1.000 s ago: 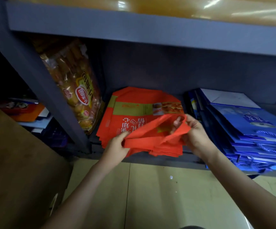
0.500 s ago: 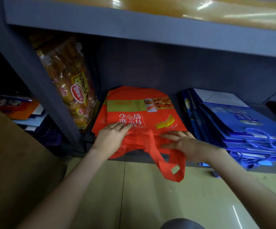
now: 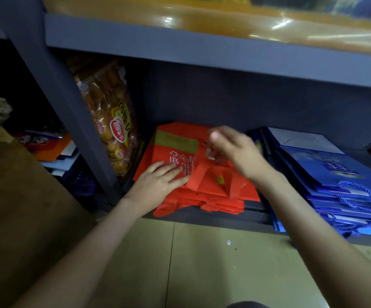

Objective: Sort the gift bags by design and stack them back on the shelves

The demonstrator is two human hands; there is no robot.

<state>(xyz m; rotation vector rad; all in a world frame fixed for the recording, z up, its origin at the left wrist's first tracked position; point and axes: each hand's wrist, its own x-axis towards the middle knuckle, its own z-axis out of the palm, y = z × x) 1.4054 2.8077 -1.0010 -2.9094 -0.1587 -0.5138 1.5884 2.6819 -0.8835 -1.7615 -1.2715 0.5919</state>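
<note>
Red fabric gift bags [image 3: 175,152], flat and printed with white lettering, lie in one stack on the lower grey metal shelf [image 3: 253,213], about midway along the bay I can see. The stack's front edge reaches the shelf's front lip, and its front left corner droops over that lip. Its left edge sits just beside a clear plastic packet of golden buns [image 3: 111,121], which leans against the grey upright post [image 3: 69,112]. On its right, a narrow gap parts it from one stack of blue paper gift bags with rope handles [image 3: 335,172], whose front edges hang out past the lip. Above the red stack I have open room up to the upper shelf board [image 3: 202,50], and dark space behind it toward the back wall.

The left hand [image 3: 158,181] lies flat on the front left part of the top red bag, fingers straight and close together, pressing down. Red handle straps [image 3: 196,174] lie folded over the top bag, just beside those fingertips. The right hand [image 3: 235,150] hovers over the back right of the stack, smeared by blur. Its fingers look loosely bent, and I cannot tell whether they pinch anything.

I count one red stack, one blue stack, one bun packet and two hands. I cannot count the single bags in either stack. Below the lip runs a beige tiled floor [image 3: 202,263], with a brown cardboard box [image 3: 13,207] at the left.
</note>
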